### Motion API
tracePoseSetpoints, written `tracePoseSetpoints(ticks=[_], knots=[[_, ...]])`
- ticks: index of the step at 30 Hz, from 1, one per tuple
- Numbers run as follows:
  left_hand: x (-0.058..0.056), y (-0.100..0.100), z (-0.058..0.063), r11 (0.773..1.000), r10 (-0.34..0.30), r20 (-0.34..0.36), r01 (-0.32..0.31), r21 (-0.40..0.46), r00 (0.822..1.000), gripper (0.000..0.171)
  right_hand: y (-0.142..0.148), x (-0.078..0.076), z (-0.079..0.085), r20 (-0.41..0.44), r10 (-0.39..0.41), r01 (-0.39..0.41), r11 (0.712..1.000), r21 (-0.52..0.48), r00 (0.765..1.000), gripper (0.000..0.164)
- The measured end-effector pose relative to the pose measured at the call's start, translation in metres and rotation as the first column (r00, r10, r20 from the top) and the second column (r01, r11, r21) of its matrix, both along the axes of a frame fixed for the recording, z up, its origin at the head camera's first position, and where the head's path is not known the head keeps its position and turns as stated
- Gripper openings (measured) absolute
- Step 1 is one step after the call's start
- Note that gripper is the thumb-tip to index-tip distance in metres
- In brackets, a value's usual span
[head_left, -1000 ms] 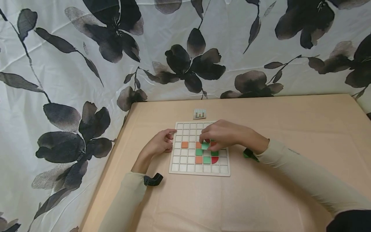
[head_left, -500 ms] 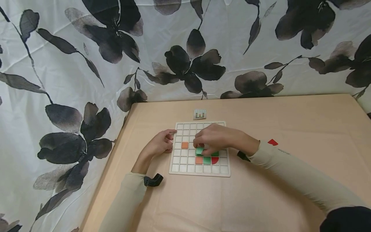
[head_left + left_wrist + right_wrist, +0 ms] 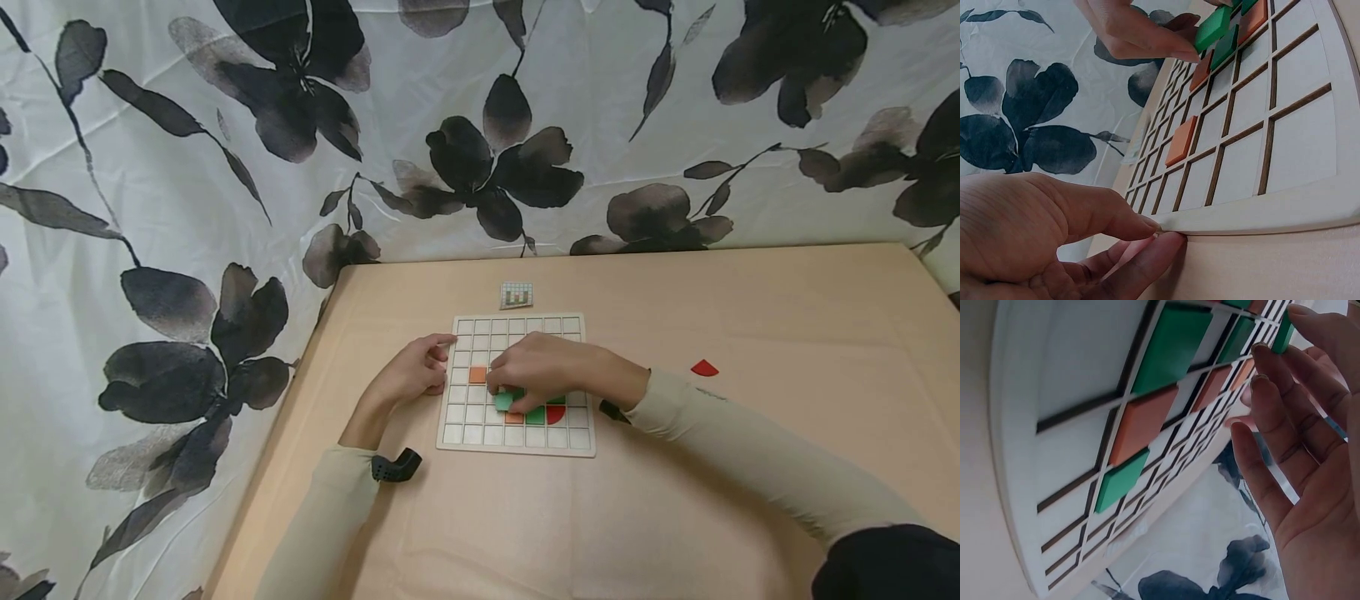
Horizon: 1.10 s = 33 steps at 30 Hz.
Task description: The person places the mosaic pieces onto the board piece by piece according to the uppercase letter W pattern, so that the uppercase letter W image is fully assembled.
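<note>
My right hand (image 3: 536, 367) is over the middle of a white grid board (image 3: 462, 435), pinching a green square tile (image 3: 1283, 331) between thumb and fingertips. In the left wrist view this tile is tilted, close over the cells. Around it on the board sit other square tiles, among them a lone orange tile (image 3: 477, 375), a green tile (image 3: 535, 415) and a red rounded tile (image 3: 556, 414). The right hand hides part of the pattern. At the board's left edge, my left hand (image 3: 408, 368) pinches the rim with thumb and fingers.
A small card (image 3: 517, 295) printed with a grid pattern lies behind the board. On the table to the right is a red piece (image 3: 705, 368), near the right sleeve. A floral cloth (image 3: 420, 83) hangs behind the table and along its left side.
My right hand has moved left and toward me across the board with the green tile. The red piece on the table has come out from behind the right arm. The left hand stays put.
</note>
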<state>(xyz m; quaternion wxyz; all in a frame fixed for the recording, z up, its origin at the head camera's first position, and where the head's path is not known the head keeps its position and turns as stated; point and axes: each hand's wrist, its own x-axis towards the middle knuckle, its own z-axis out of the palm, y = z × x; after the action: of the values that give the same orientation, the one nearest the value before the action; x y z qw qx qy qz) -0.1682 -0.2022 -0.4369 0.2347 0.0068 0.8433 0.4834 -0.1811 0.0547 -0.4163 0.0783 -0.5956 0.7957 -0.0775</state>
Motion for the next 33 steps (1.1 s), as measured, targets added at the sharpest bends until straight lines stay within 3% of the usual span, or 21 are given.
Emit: tracePoseSetpoints(ticks=[24, 33], knots=[[0.000, -0.002, 0.000, 1.000, -0.021, -0.012, 0.020, -0.009, 1.000, 0.067, -0.019, 0.009, -0.008, -0.097, 0.038, -0.036, 0.999, 0.025, 0.995, 0.020], [0.000, -0.001, 0.000, 1.000, -0.010, -0.002, 0.010, 0.006, 1.000, 0.067, -0.013, 0.007, -0.008, -0.030, 0.025, -0.024, 1.000, 0.014, 0.999, 0.022]])
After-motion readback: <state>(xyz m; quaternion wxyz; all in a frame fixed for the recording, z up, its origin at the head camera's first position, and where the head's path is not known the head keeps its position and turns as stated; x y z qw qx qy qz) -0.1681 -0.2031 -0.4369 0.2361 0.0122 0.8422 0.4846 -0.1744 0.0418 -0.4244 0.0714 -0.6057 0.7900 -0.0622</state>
